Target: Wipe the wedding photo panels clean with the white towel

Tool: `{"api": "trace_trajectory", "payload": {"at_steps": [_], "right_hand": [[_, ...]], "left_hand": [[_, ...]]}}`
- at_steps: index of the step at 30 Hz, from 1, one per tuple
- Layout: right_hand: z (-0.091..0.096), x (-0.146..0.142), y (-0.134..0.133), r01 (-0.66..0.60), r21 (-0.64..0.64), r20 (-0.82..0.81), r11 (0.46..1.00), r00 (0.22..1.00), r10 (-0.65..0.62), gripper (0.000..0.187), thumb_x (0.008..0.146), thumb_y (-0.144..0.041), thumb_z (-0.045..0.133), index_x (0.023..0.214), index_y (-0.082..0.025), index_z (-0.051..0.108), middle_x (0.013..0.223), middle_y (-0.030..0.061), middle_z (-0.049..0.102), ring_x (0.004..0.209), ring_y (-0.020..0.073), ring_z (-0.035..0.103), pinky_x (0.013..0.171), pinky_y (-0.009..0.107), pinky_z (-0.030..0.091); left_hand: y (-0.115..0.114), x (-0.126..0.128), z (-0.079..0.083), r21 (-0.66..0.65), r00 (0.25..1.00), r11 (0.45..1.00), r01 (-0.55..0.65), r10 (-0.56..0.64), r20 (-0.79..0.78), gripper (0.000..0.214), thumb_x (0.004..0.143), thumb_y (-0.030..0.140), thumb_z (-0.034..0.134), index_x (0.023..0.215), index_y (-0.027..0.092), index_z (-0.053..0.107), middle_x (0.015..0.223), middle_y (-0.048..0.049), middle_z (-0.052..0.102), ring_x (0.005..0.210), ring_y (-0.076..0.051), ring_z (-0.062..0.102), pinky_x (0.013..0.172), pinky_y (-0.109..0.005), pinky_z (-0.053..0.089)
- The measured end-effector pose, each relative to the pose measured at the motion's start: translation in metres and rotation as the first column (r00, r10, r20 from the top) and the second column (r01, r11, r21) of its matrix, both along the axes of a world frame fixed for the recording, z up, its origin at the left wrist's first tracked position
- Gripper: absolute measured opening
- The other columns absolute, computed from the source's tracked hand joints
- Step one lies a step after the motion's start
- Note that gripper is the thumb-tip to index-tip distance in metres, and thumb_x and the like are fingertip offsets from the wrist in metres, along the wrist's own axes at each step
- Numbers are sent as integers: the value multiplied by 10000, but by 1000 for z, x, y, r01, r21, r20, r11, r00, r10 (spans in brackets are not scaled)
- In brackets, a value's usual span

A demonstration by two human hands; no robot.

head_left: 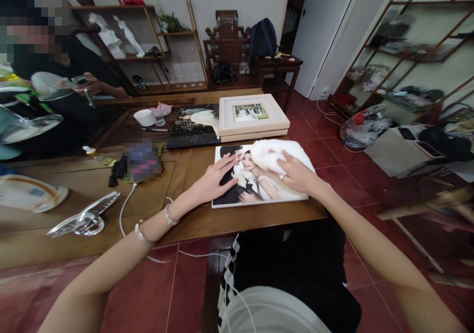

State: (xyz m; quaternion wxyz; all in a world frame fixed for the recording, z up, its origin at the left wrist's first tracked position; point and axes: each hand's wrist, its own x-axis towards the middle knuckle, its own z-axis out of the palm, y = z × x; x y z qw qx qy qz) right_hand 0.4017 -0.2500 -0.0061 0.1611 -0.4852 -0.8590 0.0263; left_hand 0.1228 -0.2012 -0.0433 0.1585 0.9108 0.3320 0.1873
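Note:
A photo panel (pixel 259 201) with a picture of a couple lies flat at the front edge of the wooden table. On its left part rests my left hand (pixel 218 176), fingers stretched out and holding nothing. My right hand (pixel 294 174) grips a white fluffy cloth (pixel 276 153), which is pressed onto the panel's upper right area. Just behind, a light wooden picture frame (pixel 272 103) with a small photo stands on top of another frame. A dark photo panel (pixel 194 126) lies to the left of these.
On the wooden table (pixel 192 219) are a clear-silver clip-like object (pixel 85 217), a white cable (pixel 124 214), a small bottle (pixel 98 155) and a white cup (pixel 145 117). Another person (pixel 92 64) is at the far left. A dark chair (pixel 227 42) and shelves stand behind.

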Motion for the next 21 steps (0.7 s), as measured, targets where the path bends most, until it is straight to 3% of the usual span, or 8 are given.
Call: {"api": "trace_trajectory", "payload": {"at_steps": [4, 7, 11, 17, 21], "right_hand": [[-1, 3, 32, 38, 21, -14, 999, 999, -37, 182, 928, -274, 494, 910, -161, 636, 1222, 175, 642, 1213, 359, 542, 1014, 511, 434], [-6, 2, 30, 1, 54, -18, 999, 1000, 0, 126, 894, -192, 511, 895, -158, 632, 1243, 190, 628, 1263, 345, 503, 1053, 516, 404], [-8, -1, -10, -125, 64, 9, 990, 992, 125, 104, 764, -75, 550, 802, -137, 625, 1358, 247, 525, 1353, 353, 390, 1123, 557, 305], [1, -12, -95, -241, -47, -3, 969, 970, 242, 162, 680, -13, 530, 704, -159, 595, 1445, 201, 448, 1428, 331, 232, 1157, 591, 224], [4, -16, -112, -249, -96, -56, 964, 968, 245, 135, 740, -47, 568, 705, -177, 576, 1453, 169, 449, 1424, 306, 258, 1168, 555, 244]], "left_hand": [[-1, 0, -1, -18, 1000, 1000, -21, 21, -14, 609, 947, 474, 443, 1473, 184, 343, 1544, -122, 320, 1438, -297, 250, 1134, -507, 294], [-1, 0, 0, -10, 1000, 1000, -24, 24, -5, 601, 948, 480, 441, 1469, 196, 347, 1544, -114, 323, 1441, -289, 247, 1134, -504, 293], [-2, 0, 0, -2, 1000, 1000, -18, 18, 6, 595, 948, 477, 440, 1470, 208, 342, 1548, -103, 320, 1444, -281, 240, 1143, -492, 283], [-1, 0, -2, -4, 1000, 1000, -11, 11, -2, 594, 954, 477, 426, 1471, 200, 334, 1548, -111, 316, 1448, -276, 226, 1143, -490, 282], [0, -1, -2, -6, 1000, 1000, -2, 2, -9, 603, 953, 475, 431, 1471, 181, 332, 1545, -126, 317, 1450, -279, 221, 1139, -493, 289]]}}
